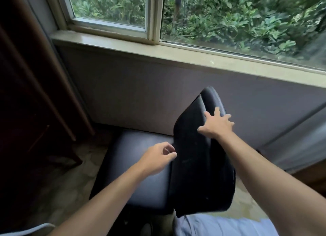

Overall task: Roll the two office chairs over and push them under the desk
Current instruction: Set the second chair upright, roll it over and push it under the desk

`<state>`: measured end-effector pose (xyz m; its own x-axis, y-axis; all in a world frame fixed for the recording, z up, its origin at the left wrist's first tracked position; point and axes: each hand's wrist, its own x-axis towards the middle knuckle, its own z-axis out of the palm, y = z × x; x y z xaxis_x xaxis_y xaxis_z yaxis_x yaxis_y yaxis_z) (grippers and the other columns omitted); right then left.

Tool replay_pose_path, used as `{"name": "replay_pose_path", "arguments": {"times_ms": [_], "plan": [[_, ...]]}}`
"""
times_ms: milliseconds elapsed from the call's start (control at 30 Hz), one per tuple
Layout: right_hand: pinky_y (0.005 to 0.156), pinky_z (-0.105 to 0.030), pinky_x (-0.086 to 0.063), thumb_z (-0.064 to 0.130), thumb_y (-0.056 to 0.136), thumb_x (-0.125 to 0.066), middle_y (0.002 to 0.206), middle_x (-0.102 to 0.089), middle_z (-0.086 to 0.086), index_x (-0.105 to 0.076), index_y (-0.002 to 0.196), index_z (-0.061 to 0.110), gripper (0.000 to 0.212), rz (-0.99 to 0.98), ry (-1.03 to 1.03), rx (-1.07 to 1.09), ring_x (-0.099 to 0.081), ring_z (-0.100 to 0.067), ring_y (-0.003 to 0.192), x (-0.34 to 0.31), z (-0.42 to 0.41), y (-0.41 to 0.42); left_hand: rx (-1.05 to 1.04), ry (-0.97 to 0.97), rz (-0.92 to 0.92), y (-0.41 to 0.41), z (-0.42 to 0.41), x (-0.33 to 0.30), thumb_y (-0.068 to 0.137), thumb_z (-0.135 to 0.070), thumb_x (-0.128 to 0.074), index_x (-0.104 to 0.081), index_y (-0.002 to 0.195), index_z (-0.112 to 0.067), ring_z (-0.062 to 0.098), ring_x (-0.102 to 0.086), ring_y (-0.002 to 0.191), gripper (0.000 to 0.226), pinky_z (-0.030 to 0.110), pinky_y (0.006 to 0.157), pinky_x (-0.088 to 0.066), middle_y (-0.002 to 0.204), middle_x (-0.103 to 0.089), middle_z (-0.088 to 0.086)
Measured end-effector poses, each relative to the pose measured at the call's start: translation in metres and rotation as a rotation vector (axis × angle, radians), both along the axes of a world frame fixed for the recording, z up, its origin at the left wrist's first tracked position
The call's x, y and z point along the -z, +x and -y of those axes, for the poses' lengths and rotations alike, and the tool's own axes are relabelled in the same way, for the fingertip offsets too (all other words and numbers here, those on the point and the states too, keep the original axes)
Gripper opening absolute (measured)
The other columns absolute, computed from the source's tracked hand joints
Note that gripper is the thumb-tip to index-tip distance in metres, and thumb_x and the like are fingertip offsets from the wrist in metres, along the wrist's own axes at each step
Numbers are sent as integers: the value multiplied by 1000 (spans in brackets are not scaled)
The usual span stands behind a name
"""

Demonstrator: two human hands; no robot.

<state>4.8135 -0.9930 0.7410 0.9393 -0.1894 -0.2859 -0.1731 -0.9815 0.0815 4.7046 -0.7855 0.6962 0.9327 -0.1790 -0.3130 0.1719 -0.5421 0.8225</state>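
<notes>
Black padded chair [141,167] by the window, ours to roll.
We'd grip its stiff backrest [197,158]: right hand [216,124] spread on top, left hand [157,157] loosely curled at its edge.

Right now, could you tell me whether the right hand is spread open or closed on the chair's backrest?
Spread open. The right hand lies with fingers splayed on the black backrest, not curled around it.

The chair [141,165] is smooth, faintly glossy black leather-like upholstery; the window sill [158,50] looks polished, stone-like.
</notes>
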Motion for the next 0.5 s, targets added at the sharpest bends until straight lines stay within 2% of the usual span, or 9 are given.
{"name": "replay_pose_path", "arguments": {"times_ms": [100, 167, 233, 367, 433, 500], "plan": [[98, -51, -38, 36, 76, -51, 154, -18, -12, -23, 145, 29, 75, 4, 45, 21, -21, -55, 134, -4, -3, -27, -33, -16, -31, -32, 22, -4, 88, -45, -61, -66, 106, -32, 1, -63, 88, 22, 11, 60, -45, 101, -69, -13], [91, -46, -40, 37, 77, -50, 149, -27, -13, -22, 146, 28, 75, 15, 42, 19, -30, -52, 128, -4, -2, -49, -25, -34, -48, -53, 41, -6, 85, -54, -63, -62, 114, -32, 6, -64, 92, 36, 18, 72, -49, 107, -67, -10], [81, -41, -39, 37, 79, -50, 139, -39, -15, -28, 143, 26, 69, 42, 4, -28, -41, -48, 119, -4, 0, -66, -23, -34, -50, -67, 56, -8, 78, -67, -63, -56, 124, -32, 10, -61, 103, 58, 25, 84, -47, 118, -62, -7], [70, -36, -35, 34, 81, -49, 117, -56, -12, -54, 118, 19, 40, 208, -45, -233, -59, -37, 101, -4, 13, -88, 60, 26, -39, -83, 75, -13, 58, -87, -59, -39, 142, -36, 13, -51, 123, 100, 27, 89, -40, 135, -50, -5], [67, -36, -35, 31, 82, -48, 107, -60, -11, -60, 106, 16, 31, 319, 3, -319, -62, -37, 92, -3, 28, -91, 120, 98, -17, -86, 81, -13, 59, -82, -66, -36, 143, -38, 14, -49, 125, 99, 28, 91, -39, 136, -48, -6], [64, -35, -38, 31, 84, -47, 96, -63, -8, -65, 97, 16, 26, 409, 50, -391, -64, -36, 85, 3, 39, -93, 138, 191, 29, -88, 80, -9, 66, -64, -74, -39, 140, -39, 15, -50, 122, 85, 28, 93, -40, 129, -51, -7]]}}
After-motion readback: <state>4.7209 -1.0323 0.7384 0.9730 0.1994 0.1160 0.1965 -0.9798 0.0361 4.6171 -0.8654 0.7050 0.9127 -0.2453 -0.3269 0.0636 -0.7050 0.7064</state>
